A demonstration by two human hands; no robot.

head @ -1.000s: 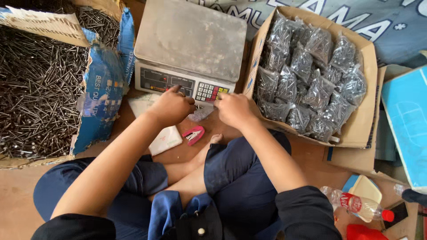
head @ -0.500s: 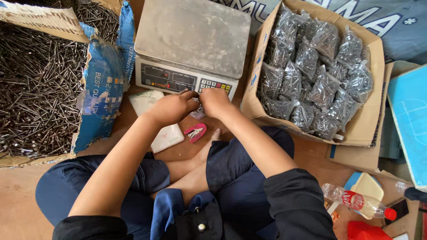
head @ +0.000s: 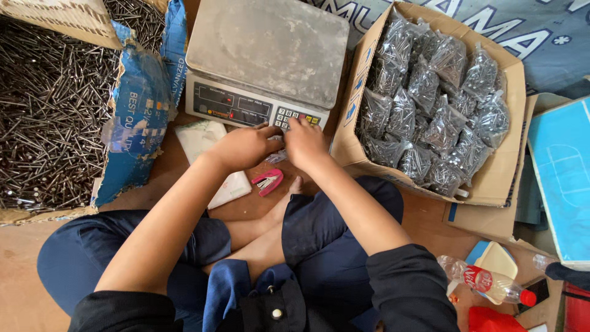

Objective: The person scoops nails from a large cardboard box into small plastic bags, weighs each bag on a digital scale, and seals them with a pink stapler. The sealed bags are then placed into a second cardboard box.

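My left hand (head: pixel 244 147) and my right hand (head: pixel 305 144) meet just in front of the keypad of a grey weighing scale (head: pixel 264 58). Both pinch a small clear plastic bag (head: pixel 276 156), which is mostly hidden between the fingers. A pink stapler (head: pixel 268 181) lies on the floor right below the hands. A flat white pack (head: pixel 206 138) lies under my left wrist.
A torn carton of loose nails (head: pixel 49 110) fills the left side. To the right stands a cardboard box (head: pixel 491 178) with several filled bags of nails (head: pixel 424 104). A plastic bottle (head: pixel 485 280) lies at the lower right. My crossed legs are below the hands.
My right hand has moved left to meet the left hand, and both have shifted up toward the scale's keypad with the small bag between them.
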